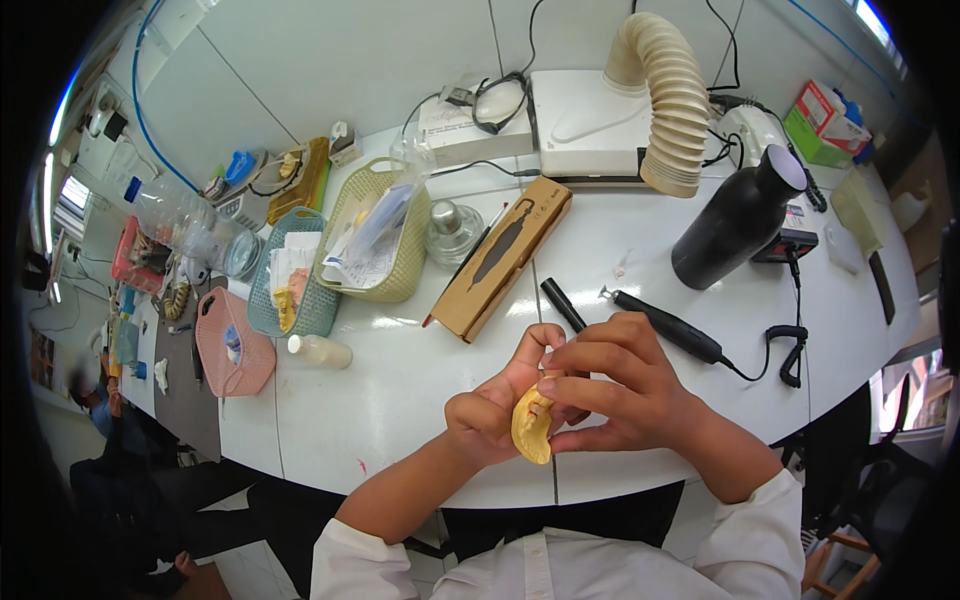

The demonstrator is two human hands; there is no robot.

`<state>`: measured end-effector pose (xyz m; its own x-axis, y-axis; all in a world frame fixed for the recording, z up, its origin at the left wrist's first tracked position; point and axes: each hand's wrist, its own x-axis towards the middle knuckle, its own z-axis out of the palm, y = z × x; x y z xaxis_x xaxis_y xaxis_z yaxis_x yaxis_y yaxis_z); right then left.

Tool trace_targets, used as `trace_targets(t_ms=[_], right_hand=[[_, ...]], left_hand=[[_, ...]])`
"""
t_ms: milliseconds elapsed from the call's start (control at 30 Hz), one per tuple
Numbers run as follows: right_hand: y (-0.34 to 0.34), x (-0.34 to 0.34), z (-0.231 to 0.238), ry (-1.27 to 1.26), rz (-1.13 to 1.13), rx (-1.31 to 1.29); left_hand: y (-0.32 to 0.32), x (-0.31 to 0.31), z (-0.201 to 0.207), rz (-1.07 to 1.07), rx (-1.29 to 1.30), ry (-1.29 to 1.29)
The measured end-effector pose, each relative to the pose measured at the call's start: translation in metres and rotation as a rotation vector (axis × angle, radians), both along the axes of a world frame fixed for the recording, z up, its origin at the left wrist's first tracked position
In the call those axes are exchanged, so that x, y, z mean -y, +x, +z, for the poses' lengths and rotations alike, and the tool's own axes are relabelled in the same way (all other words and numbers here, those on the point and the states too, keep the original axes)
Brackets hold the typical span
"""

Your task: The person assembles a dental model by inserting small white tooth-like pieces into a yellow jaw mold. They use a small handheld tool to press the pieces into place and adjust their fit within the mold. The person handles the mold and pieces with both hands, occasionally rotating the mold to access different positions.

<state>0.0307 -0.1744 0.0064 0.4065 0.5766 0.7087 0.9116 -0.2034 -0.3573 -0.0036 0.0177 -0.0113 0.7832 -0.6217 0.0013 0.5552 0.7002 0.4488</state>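
A yellow plaster dental cast (532,428), curved and with a few reddish marks near its upper part, is held above the front of the white table. My left hand (488,412) is closed around its left side, thumb against it. From the right, my right hand (625,385) pinches at the cast's upper end with bent fingers. Whether a small piece lies between those fingertips is hidden. Just beyond my hands lie a slim black pen-like cylinder (562,304) and a black corded rotary handpiece (668,327).
A brown cardboard box (500,262), a glass jar (455,235) and a black bottle (735,222) stand beyond my hands. Green (392,285), blue (262,305) and pink (212,350) baskets are at left, near a small white bottle (322,350). A ribbed hose (672,110) rises behind.
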Motion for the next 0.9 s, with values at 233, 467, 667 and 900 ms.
trace_targets(t_ms=[233,467,667,900], right_hand=[[-0.005,-0.002,0.011,-0.125,-0.039,-0.159],[0.002,0.010,0.035,-0.192,-0.093,-0.429],[-0.037,0.029,0.023,-0.392,-0.264,-0.442],[-0.088,0.039,-0.025,-0.137,-0.644,-0.566]], left_hand=[[0.004,-0.004,-0.019,0.007,0.138,-0.040],[0.013,-0.006,0.006,0.266,0.204,0.417],[0.019,-0.032,0.007,0.492,0.344,0.516],[0.014,-0.020,0.003,0.417,0.514,0.631]])
